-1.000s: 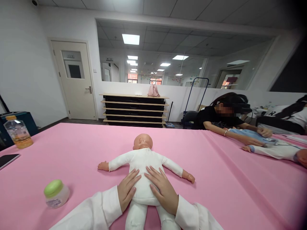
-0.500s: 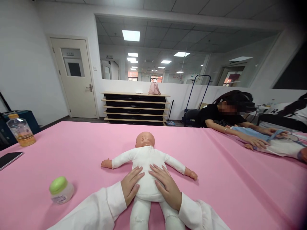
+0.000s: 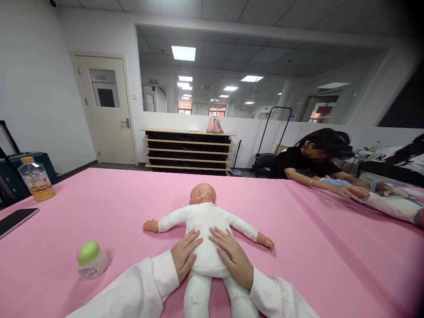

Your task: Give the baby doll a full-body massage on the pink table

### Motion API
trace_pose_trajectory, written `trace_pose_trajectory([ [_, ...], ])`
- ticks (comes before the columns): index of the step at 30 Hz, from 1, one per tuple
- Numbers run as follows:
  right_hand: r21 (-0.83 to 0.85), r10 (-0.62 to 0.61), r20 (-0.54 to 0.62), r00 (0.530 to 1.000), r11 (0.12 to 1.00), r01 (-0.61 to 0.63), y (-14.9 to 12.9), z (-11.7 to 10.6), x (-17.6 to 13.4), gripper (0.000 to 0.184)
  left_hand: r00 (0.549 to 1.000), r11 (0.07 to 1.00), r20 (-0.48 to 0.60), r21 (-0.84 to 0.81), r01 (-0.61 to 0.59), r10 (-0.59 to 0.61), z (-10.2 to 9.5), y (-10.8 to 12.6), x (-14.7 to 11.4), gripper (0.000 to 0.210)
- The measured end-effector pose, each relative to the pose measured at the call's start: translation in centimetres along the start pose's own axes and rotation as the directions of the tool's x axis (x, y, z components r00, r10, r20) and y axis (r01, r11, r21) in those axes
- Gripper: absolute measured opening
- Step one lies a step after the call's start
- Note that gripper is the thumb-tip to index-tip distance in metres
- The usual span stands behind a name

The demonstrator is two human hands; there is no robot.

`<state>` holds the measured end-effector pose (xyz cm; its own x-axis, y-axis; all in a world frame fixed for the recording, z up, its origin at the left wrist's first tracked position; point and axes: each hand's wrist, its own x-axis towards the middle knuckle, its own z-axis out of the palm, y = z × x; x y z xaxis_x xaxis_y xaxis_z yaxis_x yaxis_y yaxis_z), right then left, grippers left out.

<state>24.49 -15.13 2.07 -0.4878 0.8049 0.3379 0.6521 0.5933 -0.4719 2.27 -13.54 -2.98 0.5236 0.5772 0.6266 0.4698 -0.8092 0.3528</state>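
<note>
A baby doll (image 3: 207,221) with a white cloth body lies face down on the pink-covered table (image 3: 126,194), its head away from me and its arms spread. My left hand (image 3: 186,252) rests flat on the left side of its lower back, fingers extended. On the right side of the lower back lies my right hand (image 3: 233,256), also flat with fingers stretched out. Between the two hands a strip of white cloth shows. To the left stands a small jar (image 3: 92,260) with a green lid.
A bottle (image 3: 38,181) of amber liquid and a dark phone (image 3: 16,221) are at the table's left. Across the right side, a person in black (image 3: 298,163) leans over another doll (image 3: 391,205). Stacked boards (image 3: 188,150) stand beyond the far edge.
The view has shifted slightly, while my hands keep nearly the same place on the doll's back. At the right, the other person's hands and the blue cloth by them have moved.
</note>
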Motion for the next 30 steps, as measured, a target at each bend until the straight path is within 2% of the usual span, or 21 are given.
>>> trace_pose_trajectory([
  [6, 0.024, -0.005, -0.035, 0.999, 1.000, 0.005, -0.1, 0.2, -0.2, 0.035, 1.000, 1.000, -0.003, -0.013, -0.002, 0.002, 0.2, -0.1, -0.1, 0.041],
  [9, 0.082, 0.026, -0.161, 0.987, 0.997, -0.013, 0.2, 0.8, -0.5, 0.033, 1.000, 1.000, -0.023, -0.006, -0.009, 0.009, 0.3, -0.4, -0.2, 0.041],
  [11, 0.155, 0.119, -0.301, 0.946, 0.985, -0.074, 0.7, 1.3, -0.7, 0.032, 0.999, 1.000, -0.029, 0.009, -0.027, 0.027, 0.4, -0.7, -0.2, 0.041],
  [13, 0.260, 0.265, -0.403, 0.876, 0.951, -0.168, 1.3, 1.8, -0.8, 0.033, 0.998, 0.998, -0.027, 0.027, -0.048, 0.048, 0.4, -0.9, -0.2, 0.042],
  [15, 0.363, 0.392, -0.413, 0.822, 0.899, -0.246, 1.8, 2.2, -0.7, 0.037, 0.998, 0.998, -0.021, 0.041, -0.054, 0.055, 0.4, -1.1, -0.1, 0.042],
  [16, 0.396, 0.426, -0.398, 0.812, 0.879, -0.267, 2.0, 2.3, -0.7, 0.040, 0.999, 0.998, -0.018, 0.044, -0.050, 0.051, 0.4, -1.1, -0.1, 0.042],
  [18, 0.419, 0.432, -0.357, 0.829, 0.867, -0.271, 2.2, 2.4, -0.6, 0.044, 0.999, 0.999, -0.025, 0.040, -0.029, 0.030, 0.4, -1.1, -0.1, 0.041],
  [24, 0.402, 0.333, -0.210, 0.919, 0.887, -0.229, 2.1, 1.9, -0.7, 0.049, 0.995, 0.999, -0.087, -0.001, 0.040, -0.040, 0.7, -0.9, -0.2, 0.038],
  [30, 0.381, 0.328, -0.170, 0.929, 0.892, -0.245, 2.2, 1.9, -0.7, 0.051, 0.997, 1.000, -0.079, 0.013, 0.024, -0.023, 0.7, -1.1, -0.1, 0.038],
])
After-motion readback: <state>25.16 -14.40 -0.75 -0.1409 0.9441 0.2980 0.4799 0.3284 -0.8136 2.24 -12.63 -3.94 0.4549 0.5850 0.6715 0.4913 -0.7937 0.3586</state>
